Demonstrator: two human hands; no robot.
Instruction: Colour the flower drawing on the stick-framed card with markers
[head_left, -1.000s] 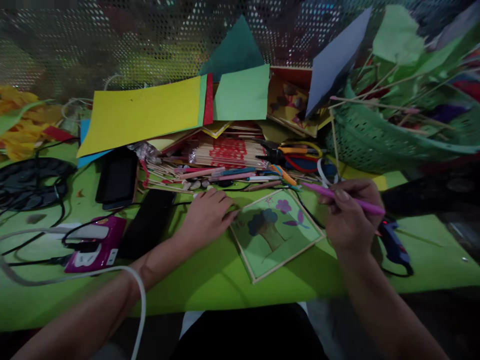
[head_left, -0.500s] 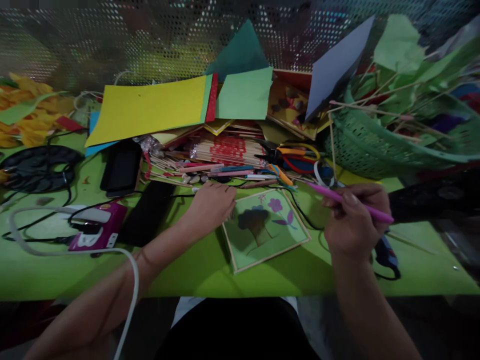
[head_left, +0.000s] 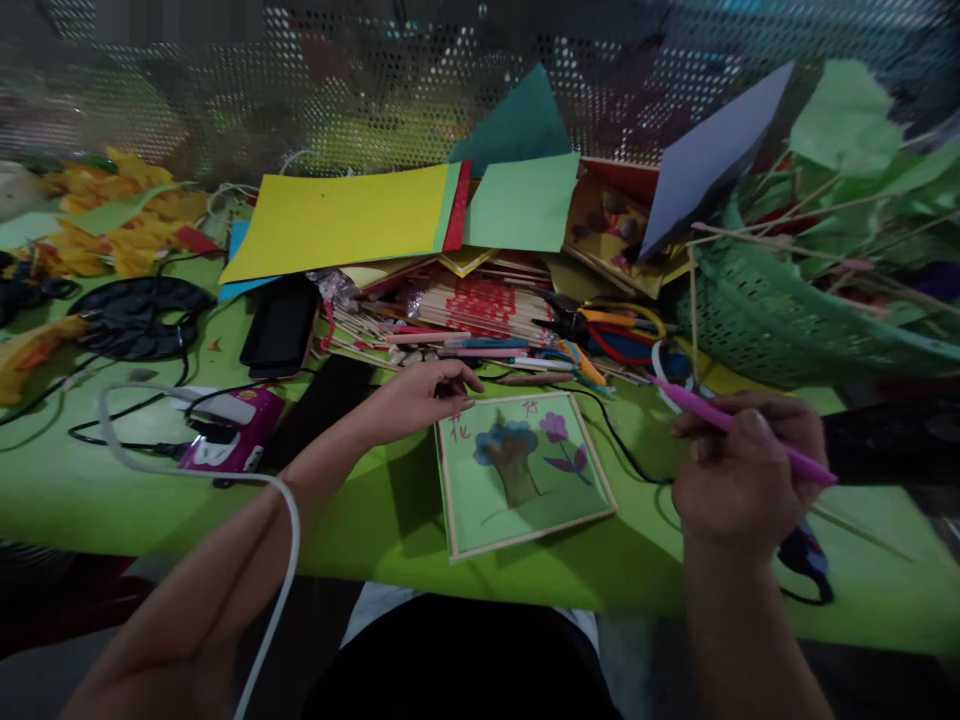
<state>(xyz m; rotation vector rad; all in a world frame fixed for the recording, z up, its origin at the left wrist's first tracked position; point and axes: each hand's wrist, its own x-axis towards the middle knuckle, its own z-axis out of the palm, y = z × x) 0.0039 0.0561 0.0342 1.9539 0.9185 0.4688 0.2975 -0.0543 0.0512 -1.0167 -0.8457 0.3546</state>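
Note:
A green card picture [head_left: 487,535] with a pale stick frame lies before me. It shows a brown and blue tree, a purple flower and small pink written characters near its top edge. My left hand [head_left: 420,400] is at its upper left corner, thumb close to or touching the frame, fingers loosely bent and apart from the thumb. Whether the thumb bears on the frame, I cannot tell. To the right of the picture, my right hand [head_left: 750,470] grips a pink pen [head_left: 709,410], its tip pointing up and left, off the card.
Behind the picture lie several pens [head_left: 487,348], bundled sticks [head_left: 480,305], pliers [head_left: 562,318] and coloured paper [head_left: 345,225]. A green basket [head_left: 780,325] stands at right. A black phone [head_left: 279,328], purple power strip [head_left: 232,430] and white cable [head_left: 291,530] are at left.
My left hand has drawn back from the card's edge and its fingers have lifted, uncovering written characters at the corner. The right hand still holds the pen; the camera view has shifted.

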